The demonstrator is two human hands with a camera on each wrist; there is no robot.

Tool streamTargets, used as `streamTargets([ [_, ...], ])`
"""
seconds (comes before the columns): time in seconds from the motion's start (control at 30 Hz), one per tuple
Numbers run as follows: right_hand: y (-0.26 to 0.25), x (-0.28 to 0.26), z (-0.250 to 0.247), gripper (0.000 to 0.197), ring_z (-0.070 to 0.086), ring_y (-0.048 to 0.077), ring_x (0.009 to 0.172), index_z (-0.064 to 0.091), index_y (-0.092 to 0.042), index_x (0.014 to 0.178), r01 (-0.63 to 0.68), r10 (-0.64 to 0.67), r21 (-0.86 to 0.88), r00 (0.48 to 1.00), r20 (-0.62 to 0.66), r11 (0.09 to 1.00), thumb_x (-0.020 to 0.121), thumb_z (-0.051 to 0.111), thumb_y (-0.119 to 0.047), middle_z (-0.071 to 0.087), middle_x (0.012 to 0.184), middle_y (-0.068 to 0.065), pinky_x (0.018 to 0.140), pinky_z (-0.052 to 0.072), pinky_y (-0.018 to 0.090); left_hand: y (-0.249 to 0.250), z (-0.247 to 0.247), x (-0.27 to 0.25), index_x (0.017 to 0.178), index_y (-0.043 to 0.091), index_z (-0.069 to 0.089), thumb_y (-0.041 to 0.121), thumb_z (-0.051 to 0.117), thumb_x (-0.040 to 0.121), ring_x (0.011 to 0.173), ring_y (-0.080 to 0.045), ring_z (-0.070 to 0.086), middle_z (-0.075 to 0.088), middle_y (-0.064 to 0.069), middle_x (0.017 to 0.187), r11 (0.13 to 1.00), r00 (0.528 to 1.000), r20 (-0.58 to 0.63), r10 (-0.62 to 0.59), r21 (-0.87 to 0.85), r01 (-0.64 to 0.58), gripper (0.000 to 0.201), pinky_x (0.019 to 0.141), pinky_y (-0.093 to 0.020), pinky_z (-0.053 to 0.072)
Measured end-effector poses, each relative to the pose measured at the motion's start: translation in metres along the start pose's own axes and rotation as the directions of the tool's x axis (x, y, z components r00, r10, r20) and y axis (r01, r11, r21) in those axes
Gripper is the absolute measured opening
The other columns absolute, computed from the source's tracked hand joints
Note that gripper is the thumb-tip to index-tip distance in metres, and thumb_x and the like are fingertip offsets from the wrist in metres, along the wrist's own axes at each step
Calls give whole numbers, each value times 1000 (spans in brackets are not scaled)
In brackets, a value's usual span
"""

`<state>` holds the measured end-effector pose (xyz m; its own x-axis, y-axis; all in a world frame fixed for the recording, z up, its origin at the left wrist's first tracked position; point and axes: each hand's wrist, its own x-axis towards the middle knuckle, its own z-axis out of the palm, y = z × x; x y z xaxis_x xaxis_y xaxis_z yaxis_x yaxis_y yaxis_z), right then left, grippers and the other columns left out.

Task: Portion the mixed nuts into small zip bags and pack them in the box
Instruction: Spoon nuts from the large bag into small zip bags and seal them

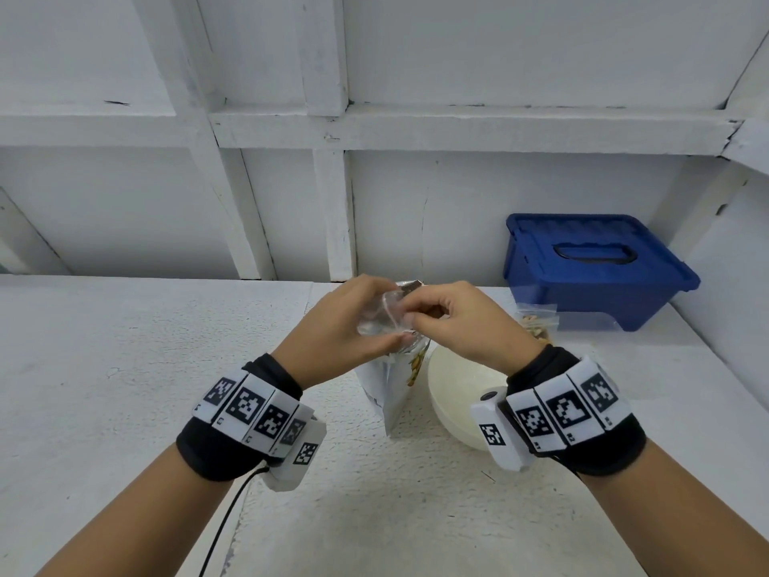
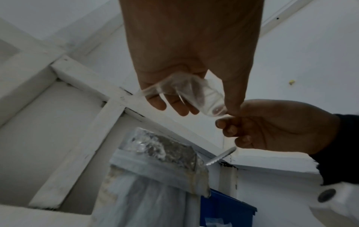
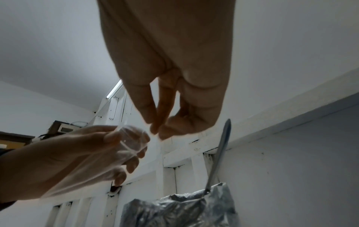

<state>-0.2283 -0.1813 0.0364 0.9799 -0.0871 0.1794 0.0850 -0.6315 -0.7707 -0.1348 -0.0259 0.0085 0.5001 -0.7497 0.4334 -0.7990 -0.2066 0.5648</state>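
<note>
**A:** What have your hands got right now?

**B:** Your left hand [image 1: 333, 326] has its fingers and thumb curled round a small clear zip bag [image 1: 385, 318], held up in the air. Your right hand [image 1: 453, 326] meets it at the bag's near edge, its fingertips [image 3: 155, 129] pressed together in a pinch at that edge. From the right wrist view I can't tell if plastic is actually caught between them; the left wrist view shows the fingertips right against the bag's corner [image 2: 215, 110].

**A:** Anything in the bag you're holding?

**B:** It looks see-through, and I can't make out any nuts in it.

**A:** Where do the nuts sit relative to that grip?

**B:** Directly beneath your hands stands the silver foil nut pouch [image 1: 395, 385], upright and open at the top, with nuts showing at its mouth. A metal spoon handle [image 3: 221, 147] sticks up out of it, just under your right hand.

**A:** And the rest?

**B:** A cream bowl [image 1: 457, 393] sits below your right wrist, touching or just beside the pouch. Beyond your right hand, a filled zip bag [image 1: 537, 322] of nuts lies on the white counter [image 1: 125, 368]. Just behind that is the blue box [image 1: 591, 268], its lid on, well apart from your grip.
</note>
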Motion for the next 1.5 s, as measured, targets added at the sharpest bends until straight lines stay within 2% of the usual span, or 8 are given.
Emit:
streamTargets([
  [0.2,20,-1,-10,20,49,6,90,64,-18,106,-27,-54,-198,917,-395,980,89,58,-28,57,101,-2,75,35,9,-21,-6,-16,107,26,53,58,70,70,85,7,52,56,21,94,979,976,-101,-195,-79,187,52,66,-4,36],
  [0.33,37,2,-10,46,47,13,98,50,-17,121,-286,231,-146,923,-307,947,85,59,-45,47,106,-1,77,36,22,-36,-7,-20,107,29,49,41,69,76,85,0,53,55,21,94,920,919,-94,-384,-127,371,39,65,-9,38],
  [0.6,45,13,17,7,61,14,70,65,-8,90,-182,370,522,886,-281,833,89,59,-13,63,73,5,69,54,24,-39,-5,-17,109,26,50,35,69,78,83,3,57,55,21,96,898,903,-56,-425,-154,413,37,62,-7,38],
  [0.77,34,22,9,20,65,5,69,63,-6,95,60,-20,72,884,-467,996,95,50,-21,67,75,3,68,56,21,-40,-5,-17,109,26,50,33,70,79,85,7,55,56,22,94,893,901,-56,-431,-172,416,37,64,-4,38],
  [0.87,35,24,4,20,68,20,70,62,-5,100,208,-273,-204,882,-384,957,95,49,-20,68,76,10,62,57,33,-41,-6,-17,110,25,51,34,70,78,87,8,55,56,22,94,891,899,-54,-435,-173,421,38,67,-4,39],
  [1.0,40,23,13,22,65,26,62,61,-4,94,254,-344,-335,907,-243,907,95,47,-21,65,67,12,54,52,41,-43,-6,-16,113,22,53,34,71,77,90,5,56,60,15,97,886,895,-53,-443,-175,429,41,71,-7,41],
  [1.23,41,24,28,22,61,6,56,57,-8,91,-13,-12,-83,956,-295,996,98,42,-22,66,69,12,58,54,29,-43,-7,-17,109,26,53,34,72,76,89,3,58,60,18,93,887,897,-46,-440,-175,427,39,70,-7,42],
  [1.5,48,29,16,29,62,12,45,55,-12,76,-225,371,402,867,-333,888,99,39,-20,64,62,11,42,48,17,-42,-10,-16,114,22,54,43,70,71,91,-3,59,62,12,96,888,901,-10,-434,-171,426,51,78,-16,47],
])
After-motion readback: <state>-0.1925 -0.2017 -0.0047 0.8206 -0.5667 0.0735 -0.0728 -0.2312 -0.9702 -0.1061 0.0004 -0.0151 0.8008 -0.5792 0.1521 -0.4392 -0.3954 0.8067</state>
